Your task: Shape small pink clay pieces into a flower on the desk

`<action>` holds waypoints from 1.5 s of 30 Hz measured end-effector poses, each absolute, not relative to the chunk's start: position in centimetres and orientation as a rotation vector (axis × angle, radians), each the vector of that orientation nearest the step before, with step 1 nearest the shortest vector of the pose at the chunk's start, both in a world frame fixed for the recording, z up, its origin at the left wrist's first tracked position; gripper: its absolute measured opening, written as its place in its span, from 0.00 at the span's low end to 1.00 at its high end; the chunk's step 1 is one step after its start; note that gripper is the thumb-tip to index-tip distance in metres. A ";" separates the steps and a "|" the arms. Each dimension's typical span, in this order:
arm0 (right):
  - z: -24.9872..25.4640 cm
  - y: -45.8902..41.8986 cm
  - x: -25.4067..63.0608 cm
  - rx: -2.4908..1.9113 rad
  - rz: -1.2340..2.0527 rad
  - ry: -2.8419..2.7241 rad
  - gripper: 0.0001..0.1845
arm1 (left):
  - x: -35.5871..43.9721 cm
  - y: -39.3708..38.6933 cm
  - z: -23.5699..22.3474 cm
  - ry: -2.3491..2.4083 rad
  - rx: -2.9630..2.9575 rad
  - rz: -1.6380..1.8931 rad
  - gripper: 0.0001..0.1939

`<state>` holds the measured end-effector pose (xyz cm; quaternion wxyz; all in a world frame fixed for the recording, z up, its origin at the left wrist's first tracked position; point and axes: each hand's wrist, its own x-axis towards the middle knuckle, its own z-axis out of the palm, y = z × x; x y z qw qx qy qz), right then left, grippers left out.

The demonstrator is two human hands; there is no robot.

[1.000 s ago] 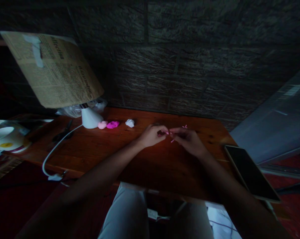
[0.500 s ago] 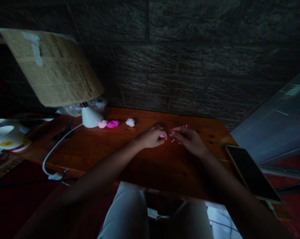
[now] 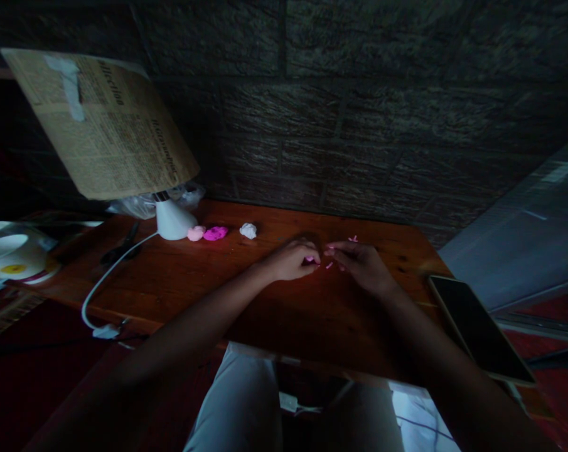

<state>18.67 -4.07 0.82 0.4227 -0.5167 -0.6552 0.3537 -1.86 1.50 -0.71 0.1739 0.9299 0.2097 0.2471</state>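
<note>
My left hand rests on the wooden table with its fingers curled, pinching a small pink lump. My right hand lies just to the right, fingers bent and fingertips close to the left hand's. A tiny pink bit lies between the two hands and another pink bit sits just beyond the right hand. Whether the right fingers hold anything is too dark to tell.
A white lamp base with a newspaper shade stands at the back left, its cable trailing over the edge. Light pink, magenta and white lumps lie beside it. A dark phone lies at the right edge.
Both hands have dropped from a raised pinch to the tabletop and drawn slightly apart. The pink lump stays at my left fingertips.
</note>
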 end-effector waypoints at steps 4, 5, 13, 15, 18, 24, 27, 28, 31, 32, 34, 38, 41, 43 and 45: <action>0.8 -4.0 18.7 -1.278 0.873 -1.668 0.22 | -1.7 1.3 -0.5 0.601 2.594 0.800 0.04; 0.8 -4.0 18.6 -1.268 0.873 -1.694 0.21 | -1.6 1.2 -0.4 0.612 2.573 0.845 0.05; 0.9 -4.3 18.3 -1.230 0.844 -1.799 0.20 | -1.3 0.5 0.5 0.548 2.424 1.149 0.08; 1.0 -4.4 18.1 -1.228 0.868 -1.797 0.20 | -1.2 0.3 0.5 0.490 2.410 1.155 0.08; 1.2 -4.5 17.9 -1.203 0.929 -1.757 0.22 | -1.1 0.2 0.4 0.452 2.384 1.157 0.08; 1.3 -4.7 17.6 -1.179 1.007 -1.753 0.25 | -1.0 0.1 0.1 0.485 2.318 1.144 0.06; 1.2 -4.6 17.6 -1.190 1.070 -1.731 0.25 | -0.9 0.1 0.0 0.495 2.248 1.133 0.05; 1.2 -4.6 17.6 -1.199 1.091 -1.710 0.25 | -0.8 0.2 -0.1 0.505 2.214 1.134 0.05; 1.1 -4.6 17.6 -1.227 1.134 -1.642 0.25 | -0.7 0.5 -0.3 0.539 2.100 1.176 0.05; 1.0 -4.6 17.6 -1.232 1.141 -1.630 0.26 | -0.7 0.6 -0.4 0.545 2.072 1.189 0.06; 0.9 -4.5 17.7 -1.228 1.148 -1.621 0.26 | -0.7 0.9 -0.5 0.559 2.039 1.192 0.07; 0.7 -4.4 17.7 -1.207 1.162 -1.630 0.24 | -0.6 1.2 -0.9 0.588 1.956 1.122 0.07; 0.7 -4.4 17.7 -1.208 1.167 -1.621 0.21 | -0.6 1.3 -1.1 0.585 1.909 1.085 0.07; 0.7 -4.4 17.6 -1.210 1.172 -1.606 0.20 | -0.6 1.3 -1.2 0.581 1.910 1.072 0.07; 0.9 -4.5 17.5 -1.216 1.178 -1.590 0.21 | -0.7 1.4 -1.1 0.595 1.934 1.065 0.07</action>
